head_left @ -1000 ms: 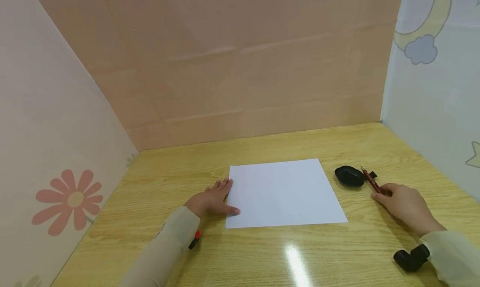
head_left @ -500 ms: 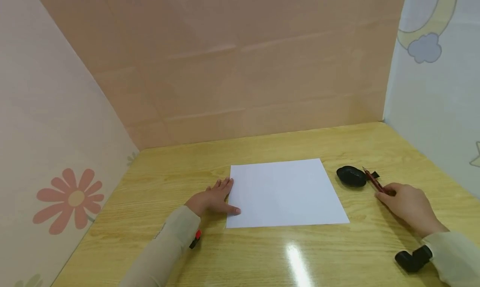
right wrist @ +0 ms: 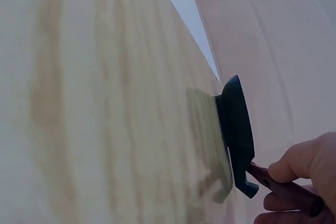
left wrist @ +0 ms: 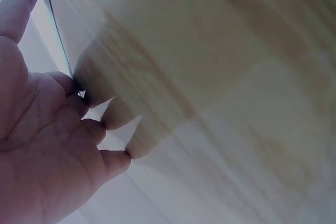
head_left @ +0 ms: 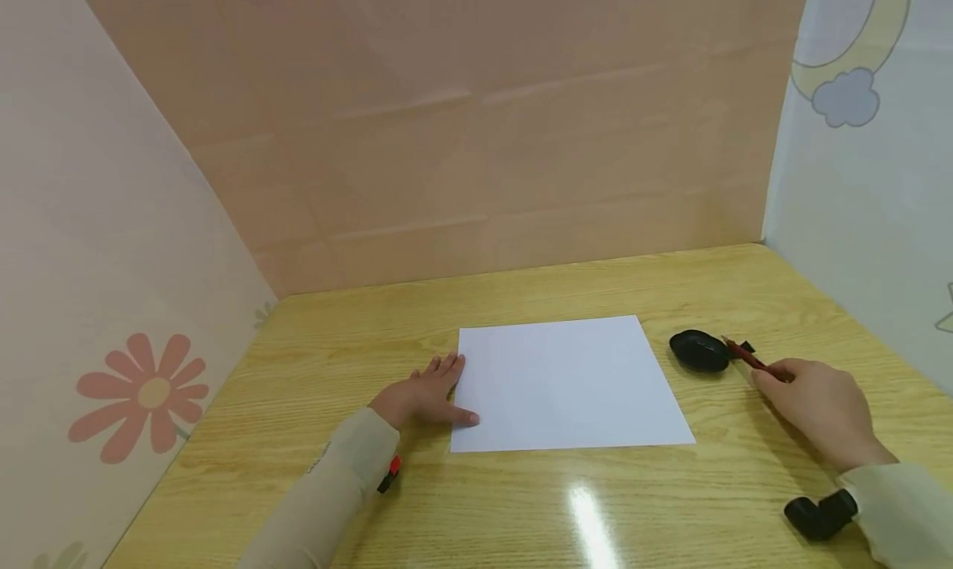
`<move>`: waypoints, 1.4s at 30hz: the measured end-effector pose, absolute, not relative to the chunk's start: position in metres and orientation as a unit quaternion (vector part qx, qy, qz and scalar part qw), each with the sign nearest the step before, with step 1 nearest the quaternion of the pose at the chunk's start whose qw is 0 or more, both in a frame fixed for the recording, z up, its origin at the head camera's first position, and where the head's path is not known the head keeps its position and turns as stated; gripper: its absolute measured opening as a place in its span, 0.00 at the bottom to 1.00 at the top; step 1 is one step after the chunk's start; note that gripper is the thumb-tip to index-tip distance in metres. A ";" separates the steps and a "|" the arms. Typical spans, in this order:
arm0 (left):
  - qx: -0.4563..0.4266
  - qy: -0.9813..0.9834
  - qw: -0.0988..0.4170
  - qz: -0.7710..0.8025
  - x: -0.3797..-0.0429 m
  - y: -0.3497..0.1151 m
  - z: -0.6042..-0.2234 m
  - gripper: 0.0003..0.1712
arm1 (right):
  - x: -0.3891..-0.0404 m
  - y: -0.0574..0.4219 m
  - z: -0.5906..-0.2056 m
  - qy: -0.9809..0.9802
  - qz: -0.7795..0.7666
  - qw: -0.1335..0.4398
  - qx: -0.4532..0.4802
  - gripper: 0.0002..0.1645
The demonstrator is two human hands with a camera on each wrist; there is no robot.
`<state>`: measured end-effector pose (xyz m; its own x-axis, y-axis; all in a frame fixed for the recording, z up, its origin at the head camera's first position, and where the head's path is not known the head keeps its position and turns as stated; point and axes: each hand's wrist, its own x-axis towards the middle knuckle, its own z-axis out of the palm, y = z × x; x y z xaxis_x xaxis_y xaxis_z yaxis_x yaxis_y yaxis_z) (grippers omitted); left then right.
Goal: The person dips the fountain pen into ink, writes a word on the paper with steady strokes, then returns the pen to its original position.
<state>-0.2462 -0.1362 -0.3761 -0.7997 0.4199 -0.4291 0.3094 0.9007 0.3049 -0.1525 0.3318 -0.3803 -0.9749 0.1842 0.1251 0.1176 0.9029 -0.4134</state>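
A blank white sheet of paper [head_left: 566,387] lies on the wooden table. My left hand [head_left: 428,391] rests at the paper's left edge, fingers spread, with the thumb over its near left corner. In the left wrist view, the fingertips of the left hand [left wrist: 52,129] meet the tabletop. My right hand [head_left: 822,399] pinches a dark red pencil [head_left: 759,362], its pointed tip aimed left. The tip overlaps the end of a black oval object [head_left: 698,351] with a small tab. In the right wrist view, thumb and fingers hold the pencil [right wrist: 289,193] behind the black object [right wrist: 237,119].
The wooden table [head_left: 521,503] runs back to a brown-pink wall covering [head_left: 476,180]. A wall with a flower print [head_left: 152,393] stands on the left, and one with a moon and cloud [head_left: 846,98] on the right. Black wrist gear [head_left: 819,515] sits at the right cuff.
My right hand has tilted the pencil flatter, its tip lowering slightly against the black object's end. The left hand keeps its place on the paper. The head view has shifted slightly.
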 end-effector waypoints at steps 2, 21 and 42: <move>0.195 0.943 0.249 0.108 -0.246 -0.136 -0.377 0.60 | -0.153 0.330 -0.378 -0.972 0.202 0.089 -0.080 0.26; 0.200 0.939 0.258 0.105 -0.246 -0.137 -0.373 0.59 | -0.155 0.321 -0.363 -0.972 0.189 0.098 -0.096 0.26; 0.191 0.942 0.256 0.106 -0.247 -0.136 -0.377 0.60 | -0.166 0.312 -0.342 -0.906 0.262 0.324 -0.075 0.19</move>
